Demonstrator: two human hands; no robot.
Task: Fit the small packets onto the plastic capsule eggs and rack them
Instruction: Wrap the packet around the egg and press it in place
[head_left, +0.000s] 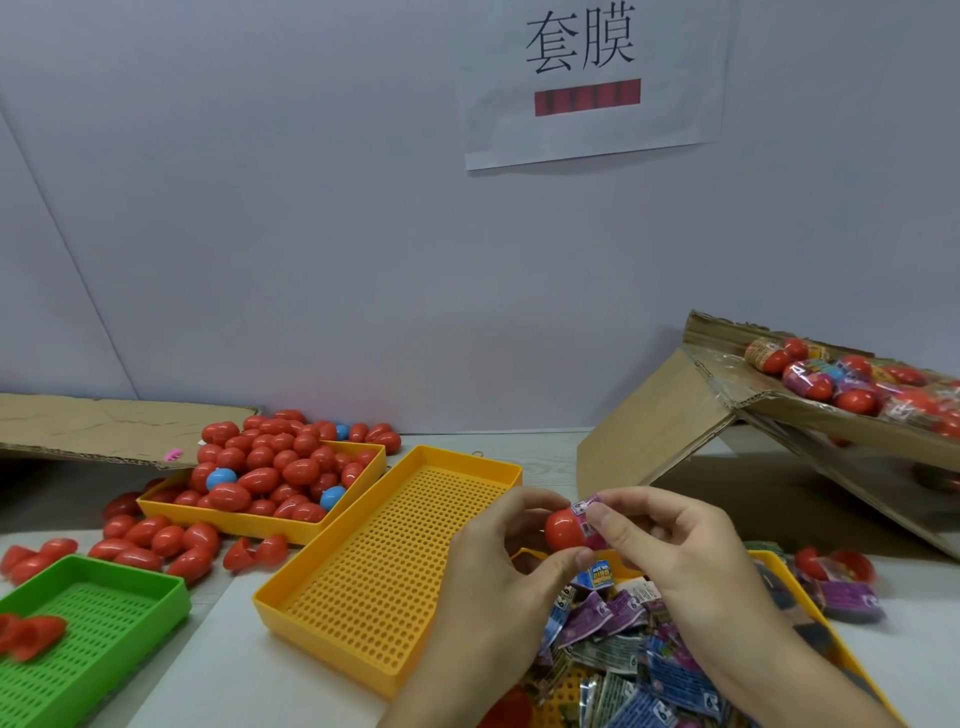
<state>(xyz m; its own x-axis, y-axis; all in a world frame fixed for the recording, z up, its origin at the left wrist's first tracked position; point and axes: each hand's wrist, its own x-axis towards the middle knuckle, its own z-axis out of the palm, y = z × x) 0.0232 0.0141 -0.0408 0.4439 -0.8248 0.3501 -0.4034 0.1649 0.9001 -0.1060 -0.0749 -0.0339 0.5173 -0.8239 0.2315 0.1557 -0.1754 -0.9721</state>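
Sleeving one egg, rack empty.
Your left hand fingers pinch the egg; right hand fingers clamp the packet on. Tray unfilled; most eggs remain.

Perforated tray at centre. Egg-heaped tray behind-left of it; corner tray near-left. Packet tray right of centre. Tilted carton with wrapped eggs far right. Wall sign behind.
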